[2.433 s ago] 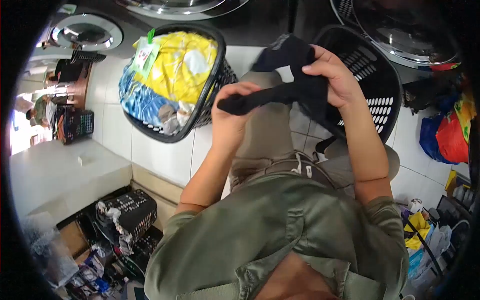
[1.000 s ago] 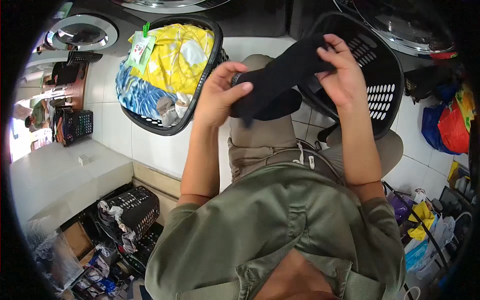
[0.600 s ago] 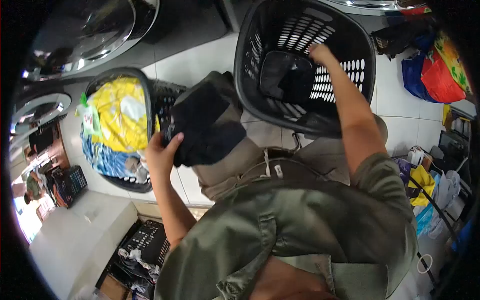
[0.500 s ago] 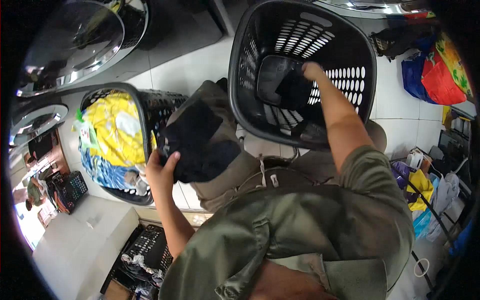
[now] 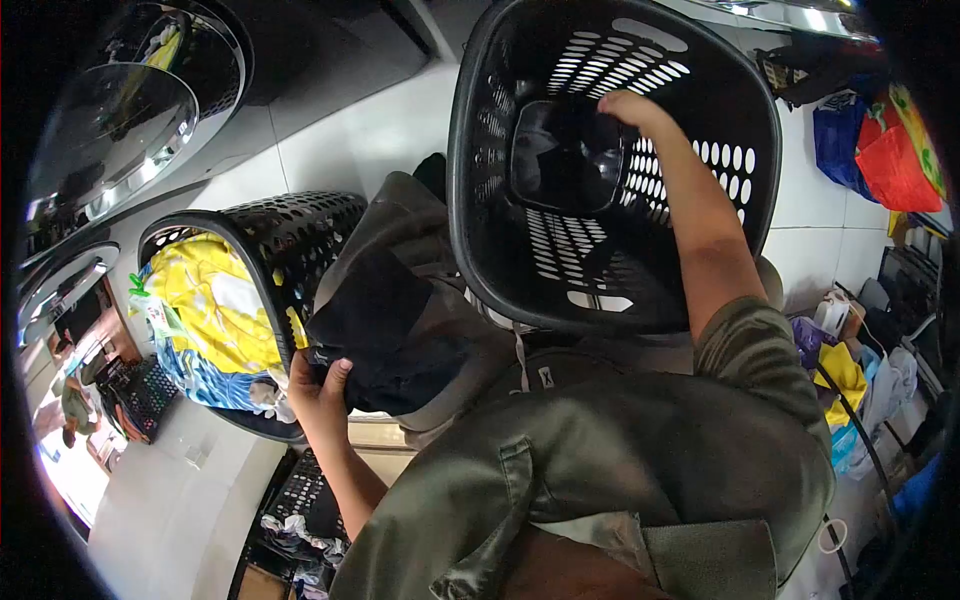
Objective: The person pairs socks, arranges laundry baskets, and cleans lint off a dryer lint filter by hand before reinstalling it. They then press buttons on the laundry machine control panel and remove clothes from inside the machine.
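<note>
My left hand (image 5: 320, 388) pinches the edge of a black garment (image 5: 385, 335), which is draped across my left thigh. My right hand (image 5: 632, 110) reaches deep into a tall black laundry basket (image 5: 690, 290) with slotted sides. Its fingers are closed on a black cloth (image 5: 575, 135) near the basket's bottom; against the dark plastic, the cloth's outline is hard to make out. Beside my left hand lies a second black basket (image 5: 325, 215), tipped on its side, with a yellow and white printed cloth (image 5: 215, 305) and blue patterned fabric (image 5: 215, 385) in its mouth.
Front-loading machines with a round glass door (image 5: 130, 140) line the left side. Red bag (image 5: 895, 165) and blue bag (image 5: 840, 145) sit at the right. Behind me stands another basket with clothes (image 5: 300, 540). A person (image 5: 75, 405) is at far left.
My right hand has moved slightly up in the view, still inside the basket. The upright basket looks a little larger and lower. My left hand keeps its hold while the view shifts.
</note>
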A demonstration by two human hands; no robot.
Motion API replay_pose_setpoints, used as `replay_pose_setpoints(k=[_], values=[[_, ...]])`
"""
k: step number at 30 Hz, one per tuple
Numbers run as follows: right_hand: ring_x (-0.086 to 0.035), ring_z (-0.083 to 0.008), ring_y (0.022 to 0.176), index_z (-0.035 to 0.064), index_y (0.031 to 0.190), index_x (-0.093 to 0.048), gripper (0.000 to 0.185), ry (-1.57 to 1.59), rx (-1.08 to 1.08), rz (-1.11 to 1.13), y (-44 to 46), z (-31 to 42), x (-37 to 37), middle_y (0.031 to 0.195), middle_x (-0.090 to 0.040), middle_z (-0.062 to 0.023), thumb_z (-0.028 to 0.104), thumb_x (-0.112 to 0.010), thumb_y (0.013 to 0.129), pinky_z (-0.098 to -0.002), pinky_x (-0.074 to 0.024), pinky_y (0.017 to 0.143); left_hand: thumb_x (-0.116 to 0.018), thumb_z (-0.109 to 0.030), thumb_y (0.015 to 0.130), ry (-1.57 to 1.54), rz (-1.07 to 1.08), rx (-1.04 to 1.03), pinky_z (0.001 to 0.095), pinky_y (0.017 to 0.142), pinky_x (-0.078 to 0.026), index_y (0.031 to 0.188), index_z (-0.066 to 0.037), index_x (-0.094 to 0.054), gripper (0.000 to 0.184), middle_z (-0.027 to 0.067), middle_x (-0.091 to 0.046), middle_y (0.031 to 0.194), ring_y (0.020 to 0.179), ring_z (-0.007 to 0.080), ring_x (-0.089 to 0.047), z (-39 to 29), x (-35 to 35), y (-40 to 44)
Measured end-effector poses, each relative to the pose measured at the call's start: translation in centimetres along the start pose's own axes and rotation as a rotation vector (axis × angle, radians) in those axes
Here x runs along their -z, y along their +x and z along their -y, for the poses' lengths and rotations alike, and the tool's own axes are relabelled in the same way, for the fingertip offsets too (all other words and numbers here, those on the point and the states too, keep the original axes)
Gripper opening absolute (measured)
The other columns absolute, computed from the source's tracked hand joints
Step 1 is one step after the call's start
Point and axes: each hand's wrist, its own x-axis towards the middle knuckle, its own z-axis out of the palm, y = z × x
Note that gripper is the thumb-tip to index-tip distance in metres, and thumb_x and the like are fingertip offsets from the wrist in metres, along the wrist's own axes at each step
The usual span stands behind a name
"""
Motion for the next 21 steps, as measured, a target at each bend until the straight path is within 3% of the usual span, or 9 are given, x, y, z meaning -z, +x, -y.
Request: replay_pose_setpoints(k=[2, 5, 7, 9, 11, 13, 14, 18, 21], values=[[-0.058, -0.0143, 0.067, 0.0064, 0.086, -0.058, 0.014, 0.575, -0.096, -0.049, -2.1, 2.9, 0.6, 0.078, -0.058, -0.0016, 0.017, -0.049, 0.085, -0.0276, -0.0493, 0.06, -0.068, -0.001, 0.071, -0.002, 0.004, -0.002, 0.0221, 0.078, -0.039, 0.097, 0.002, -0.053, 0.031, 0.0029, -0.058, 0.09, 0.082, 0.0102, -0.051, 0.4, 0.0, 0.0], [-0.06, -0.0151, 0.068, 0.0085, 0.088, -0.06, 0.015, 0.808, -0.009, 0.191, -2.4, 2.6, 1.8, 0.08, -0.062, -0.0011, 0.017, -0.048, 0.086, -0.0276, -0.0506, 0.062, -0.069, -0.001, 0.071, 0.001, 0.004, -0.026, 0.0221, 0.078, -0.04, 0.097, 0.002, -0.053, 0.031, 0.0031, -0.058, 0.089, 0.081, 0.0102, -0.051, 0.0, -0.5, 0.1], [-0.06, -0.0124, 0.068, 0.0105, 0.09, -0.06, 0.016, 0.943, 0.035, 0.114, -2.6, 2.6, 0.6, 0.079, -0.062, 0.0002, 0.023, -0.051, 0.086, -0.0278, -0.0506, 0.06, -0.069, -0.002, 0.071, 0.003, 0.001, -0.05, 0.0221, 0.077, -0.04, 0.097, 0.001, -0.053, 0.031, 0.0032, -0.058, 0.089, 0.081, 0.0102, -0.051, -0.1, -0.5, 0.0], [-0.058, -0.0117, 0.066, 0.0091, 0.088, -0.059, 0.026, 1.017, -0.178, -0.089, -3.2, 2.3, -0.3, 0.079, -0.059, -0.0006, 0.034, -0.059, 0.081, -0.025, -0.0479, 0.055, -0.07, -0.003, 0.071, -0.02, 0.004, -0.043, 0.0222, 0.076, -0.04, 0.096, 0.001, -0.053, 0.031, 0.003, -0.059, 0.087, 0.079, 0.0101, -0.052, 0.2, -0.4, 0.1], [-0.059, -0.0138, 0.072, 0.0109, 0.09, -0.06, 0.031, 1.018, -0.223, -0.104, -3.0, 1.7, -0.3, 0.077, -0.059, -0.0006, 0.04, -0.062, 0.077, -0.0265, -0.0482, 0.062, -0.07, -0.004, 0.071, -0.021, -0.005, -0.037, 0.0221, 0.076, -0.041, 0.095, 0.001, -0.053, 0.03, 0.003, -0.059, 0.087, 0.079, 0.01, -0.052, -0.1, -0.6, 0.1], [-0.059, -0.0187, 0.078, 0.0061, 0.095, -0.058, 0.039, 0.656, -0.243, -0.337, -5.5, 4.7, -1.4, 0.087, -0.062, -0.0063, 0.039, -0.064, 0.076, -0.0359, -0.0465, 0.068, -0.07, -0.004, 0.071, -0.014, -0.009, -0.025, 0.0221, 0.075, -0.041, 0.095, 0.001, -0.053, 0.03, 0.003, -0.059, 0.086, 0.078, 0.0099, -0.052, -0.1, -0.4, 0.1], [-0.057, -0.0208, 0.087, 0.0082, 0.104, -0.056, 0.039, 0.574, -0.284, -0.226, -2.2, 1.5, -1.1, 0.099, -0.059, -0.0083, 0.032, -0.066, 0.075, -0.0363, -0.0435, 0.074, -0.068, -0.003, 0.072, 0.004, 0.013, -0.022, 0.023, 0.077, -0.041, 0.098, 0.002, -0.053, 0.03, 0.0041, -0.059, 0.09, 0.081, 0.0111, -0.053, 0.1, -0.1, 0.1], [-0.049, -0.0226, 0.099, 0.0092, 0.111, -0.052, 0.044, 0.685, -0.131, 0.1, -2.0, 1.2, -0.7, 0.111, -0.052, -0.0069, 0.012, -0.068, 0.07, -0.0355, -0.0402, 0.08, -0.067, -0.003, 0.074, 0.073, 0.002, -0.057, 0.0234, 0.077, -0.042, 0.099, 0.002, -0.053, 0.029, 0.0048, -0.06, 0.092, 0.082, 0.0115, -0.054, 0.3, -0.1, 0.3], [-0.051, -0.0161, 0.085, 0.0108, 0.106, -0.054, 0.037, 0.31, -0.198, -0.163, -3.4, 2.6, -1.1, 0.096, -0.055, -0.0052, 0.016, -0.066, 0.072, -0.0362, -0.0439, 0.074, -0.067, -0.002, 0.074, 0.078, -0.021, -0.088, 0.0226, 0.074, -0.042, 0.096, 0.002, -0.055, 0.025, 0.0039, -0.06, 0.088, 0.079, 0.0101, -0.053, -0.2, -0.4, 0.2]])
